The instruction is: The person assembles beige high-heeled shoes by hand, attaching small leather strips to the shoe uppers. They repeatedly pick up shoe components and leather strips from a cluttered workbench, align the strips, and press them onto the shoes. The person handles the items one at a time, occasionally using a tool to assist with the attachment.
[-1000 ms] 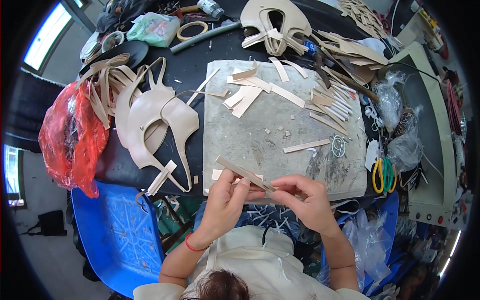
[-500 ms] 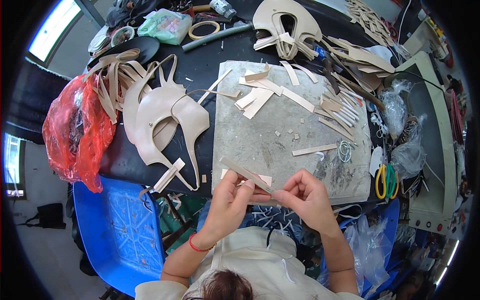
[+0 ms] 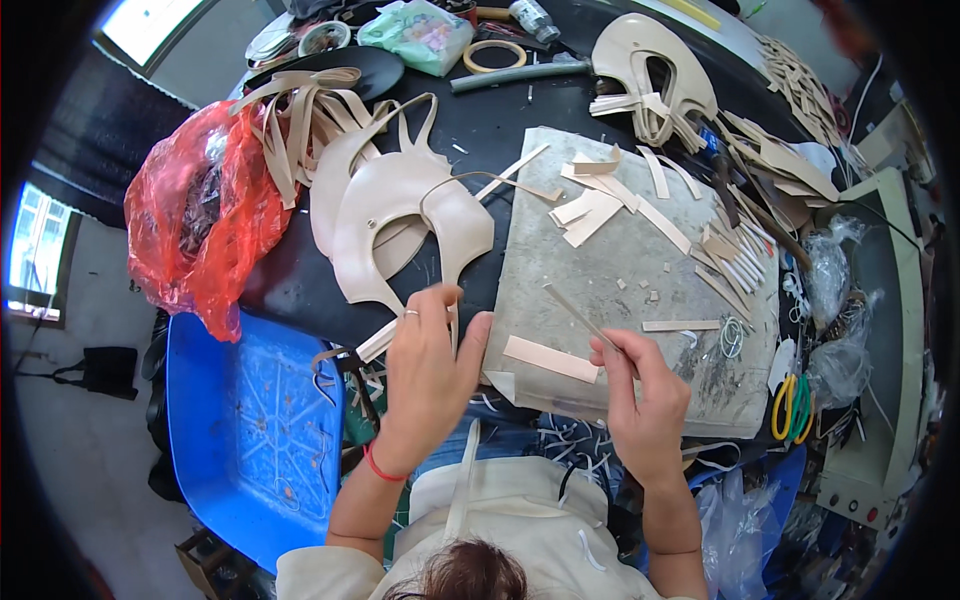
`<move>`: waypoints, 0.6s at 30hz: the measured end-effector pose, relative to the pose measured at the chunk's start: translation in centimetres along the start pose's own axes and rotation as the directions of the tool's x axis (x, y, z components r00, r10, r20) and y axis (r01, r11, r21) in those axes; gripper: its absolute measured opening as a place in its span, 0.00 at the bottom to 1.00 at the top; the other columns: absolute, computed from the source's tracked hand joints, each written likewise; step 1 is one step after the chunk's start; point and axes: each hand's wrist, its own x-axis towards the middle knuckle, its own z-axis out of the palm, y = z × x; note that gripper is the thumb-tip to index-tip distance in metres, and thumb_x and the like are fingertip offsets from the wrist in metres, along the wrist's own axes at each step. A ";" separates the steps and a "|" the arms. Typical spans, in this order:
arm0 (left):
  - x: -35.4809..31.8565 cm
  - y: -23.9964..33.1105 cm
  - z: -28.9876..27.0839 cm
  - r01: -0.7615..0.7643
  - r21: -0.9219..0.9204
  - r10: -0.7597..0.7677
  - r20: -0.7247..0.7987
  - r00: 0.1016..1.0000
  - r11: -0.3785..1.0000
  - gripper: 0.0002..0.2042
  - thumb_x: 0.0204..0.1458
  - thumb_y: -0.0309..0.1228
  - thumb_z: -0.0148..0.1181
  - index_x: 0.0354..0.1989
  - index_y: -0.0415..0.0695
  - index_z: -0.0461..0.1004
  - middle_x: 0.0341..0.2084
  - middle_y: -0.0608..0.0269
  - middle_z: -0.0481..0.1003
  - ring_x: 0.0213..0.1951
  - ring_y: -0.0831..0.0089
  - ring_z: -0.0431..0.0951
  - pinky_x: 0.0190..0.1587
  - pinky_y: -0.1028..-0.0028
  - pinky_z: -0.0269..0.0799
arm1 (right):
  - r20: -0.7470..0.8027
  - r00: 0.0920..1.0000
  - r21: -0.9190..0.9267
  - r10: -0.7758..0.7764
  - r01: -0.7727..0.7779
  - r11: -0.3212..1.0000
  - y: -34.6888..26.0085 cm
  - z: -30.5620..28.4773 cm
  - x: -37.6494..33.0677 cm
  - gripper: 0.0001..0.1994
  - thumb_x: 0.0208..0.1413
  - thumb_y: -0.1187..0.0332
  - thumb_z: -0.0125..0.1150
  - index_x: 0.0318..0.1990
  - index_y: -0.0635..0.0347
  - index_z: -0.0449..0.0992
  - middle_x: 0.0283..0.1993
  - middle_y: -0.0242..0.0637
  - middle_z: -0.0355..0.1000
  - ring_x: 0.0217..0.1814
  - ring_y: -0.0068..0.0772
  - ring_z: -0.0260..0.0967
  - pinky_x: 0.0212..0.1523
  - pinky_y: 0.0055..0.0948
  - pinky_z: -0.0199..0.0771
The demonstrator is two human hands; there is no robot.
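A narrow beige leather strip (image 3: 573, 311) sticks out up and to the left from my right hand (image 3: 645, 400), pinched between thumb and fingers over the worn grey board (image 3: 610, 390). My left hand (image 3: 428, 370), thumb apart from the fingers, is over the near end of a large cut beige leather piece (image 3: 385, 205) with openings and long straps. It appears to hold nothing; its fingertips partly cover a strap there. Between my hands, a wider pale leather strip (image 3: 550, 358) lies flat on the board's front part.
Pale offcuts (image 3: 600, 195), white sticks (image 3: 743, 262) and a coil of thin cord (image 3: 732, 338) lie on the board. Yellow- and green-handled scissors (image 3: 790, 405) are right of it. Leftward are a red plastic bag (image 3: 210, 215) and a blue tub (image 3: 190, 430). Another leather piece (image 3: 655, 75) sits behind.
My left hand has let go of the narrow strip and moved left to the large leather piece. My right hand keeps the strip. The whole view has shifted, uncovering the wider strip.
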 end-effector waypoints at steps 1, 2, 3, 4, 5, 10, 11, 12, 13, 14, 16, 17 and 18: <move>0.3 -1.0 0.0 -0.034 0.071 0.033 0.018 0.999 0.997 0.17 0.49 0.22 0.59 0.47 0.35 0.66 0.31 0.54 0.74 0.31 0.65 0.76 0.32 0.72 0.72 | 0.023 0.995 0.075 0.096 -0.097 0.992 -0.1 0.0 0.0 0.07 0.57 0.77 0.55 0.43 0.67 0.74 0.38 0.40 0.74 0.34 0.26 0.73 0.33 0.26 0.73; 0.4 -1.6 0.3 0.027 0.040 -0.028 0.025 0.999 0.999 0.18 0.49 0.23 0.60 0.48 0.35 0.66 0.31 0.54 0.74 0.29 0.65 0.77 0.32 0.72 0.73 | 0.028 0.995 0.121 0.097 -0.100 0.988 0.0 0.2 0.0 0.07 0.56 0.77 0.55 0.42 0.65 0.75 0.35 0.40 0.74 0.32 0.27 0.72 0.32 0.26 0.72; 0.5 -2.2 0.6 0.087 0.009 -0.087 0.033 0.996 0.996 0.19 0.48 0.24 0.61 0.49 0.34 0.65 0.31 0.54 0.74 0.28 0.66 0.77 0.31 0.72 0.73 | 0.033 0.995 0.167 0.098 -0.102 0.981 0.1 0.6 -0.1 0.07 0.56 0.77 0.56 0.41 0.64 0.75 0.33 0.40 0.73 0.30 0.28 0.71 0.32 0.26 0.70; 0.5 -2.6 0.6 0.147 -0.021 -0.146 0.042 0.988 0.989 0.21 0.48 0.25 0.62 0.50 0.34 0.65 0.30 0.54 0.74 0.26 0.66 0.77 0.30 0.71 0.73 | 0.039 0.994 0.213 0.098 -0.104 0.972 0.2 0.8 -0.1 0.06 0.56 0.77 0.56 0.40 0.63 0.76 0.31 0.40 0.72 0.29 0.29 0.70 0.31 0.26 0.68; 0.8 -3.0 0.4 0.121 -0.031 -0.121 0.011 0.993 0.992 0.25 0.46 0.25 0.64 0.54 0.33 0.63 0.29 0.54 0.75 0.24 0.68 0.78 0.29 0.72 0.73 | 0.064 0.992 0.211 0.113 -0.124 0.970 0.2 0.8 0.1 0.06 0.56 0.76 0.56 0.41 0.63 0.76 0.31 0.40 0.72 0.28 0.28 0.69 0.31 0.25 0.68; 0.5 -2.5 -0.5 0.228 -0.125 -0.212 0.126 0.969 0.966 0.27 0.46 0.21 0.63 0.56 0.32 0.62 0.30 0.58 0.74 0.28 0.75 0.78 0.29 0.78 0.73 | 0.147 0.983 0.244 0.114 -0.148 0.959 -0.3 1.3 1.1 0.08 0.55 0.75 0.57 0.42 0.62 0.77 0.31 0.38 0.71 0.27 0.25 0.66 0.30 0.23 0.66; 0.6 -2.6 -0.8 0.295 -0.237 -0.267 0.143 0.953 0.926 0.26 0.46 0.21 0.63 0.55 0.31 0.63 0.30 0.60 0.74 0.29 0.76 0.78 0.30 0.79 0.73 | 0.160 0.980 0.266 0.120 -0.160 0.951 -0.3 1.5 1.1 0.07 0.55 0.75 0.57 0.41 0.62 0.77 0.31 0.37 0.72 0.27 0.25 0.67 0.30 0.23 0.66; 0.6 -2.7 -1.1 0.357 -0.345 -0.318 0.166 0.933 0.868 0.25 0.47 0.21 0.63 0.54 0.31 0.64 0.30 0.62 0.74 0.30 0.78 0.77 0.30 0.80 0.73 | 0.174 0.977 0.288 0.126 -0.173 0.942 -0.3 1.6 0.9 0.07 0.55 0.76 0.57 0.41 0.62 0.77 0.31 0.37 0.72 0.28 0.24 0.67 0.30 0.22 0.67; 0.6 -2.8 -2.2 0.416 -0.508 -0.352 0.223 0.909 0.754 0.21 0.48 0.20 0.61 0.51 0.30 0.66 0.30 0.65 0.73 0.32 0.79 0.77 0.31 0.82 0.73 | 0.189 0.973 0.309 0.131 -0.185 0.933 -0.3 1.8 0.9 0.07 0.55 0.76 0.57 0.41 0.62 0.77 0.31 0.36 0.72 0.28 0.24 0.67 0.30 0.22 0.67; 0.5 -2.6 -3.6 0.480 -0.623 -0.374 0.305 0.876 0.617 0.19 0.50 0.19 0.59 0.50 0.30 0.67 0.31 0.63 0.73 0.33 0.77 0.78 0.33 0.82 0.74 | 0.221 0.966 0.333 0.137 -0.207 0.920 -0.2 1.8 0.9 0.07 0.55 0.75 0.58 0.40 0.63 0.78 0.32 0.36 0.72 0.29 0.23 0.68 0.30 0.21 0.67; -0.1 -2.2 -4.8 0.498 -0.676 -0.366 0.342 0.865 0.543 0.17 0.50 0.18 0.58 0.50 0.30 0.67 0.32 0.61 0.73 0.35 0.75 0.78 0.36 0.80 0.75 | 0.284 0.946 0.384 0.155 -0.261 0.885 -0.2 1.7 1.0 0.07 0.55 0.75 0.59 0.40 0.63 0.78 0.32 0.35 0.72 0.30 0.22 0.69 0.31 0.20 0.68; -0.6 -2.1 -5.0 0.529 -0.696 -0.359 0.393 0.847 0.486 0.17 0.50 0.17 0.57 0.50 0.30 0.67 0.33 0.60 0.74 0.35 0.74 0.78 0.37 0.79 0.75 | 0.326 0.933 0.404 0.152 -0.283 0.870 -0.6 2.0 1.3 0.07 0.54 0.74 0.59 0.40 0.64 0.78 0.32 0.35 0.72 0.31 0.22 0.70 0.31 0.19 0.68; -1.1 -1.8 -5.0 0.559 -0.711 -0.348 0.441 0.827 0.427 0.17 0.50 0.17 0.57 0.49 0.30 0.67 0.34 0.60 0.74 0.35 0.74 0.78 0.39 0.78 0.76 | 0.366 0.919 0.423 0.148 -0.306 0.853 -1.2 2.2 1.6 0.07 0.54 0.74 0.60 0.39 0.64 0.78 0.32 0.35 0.73 0.32 0.22 0.70 0.32 0.19 0.69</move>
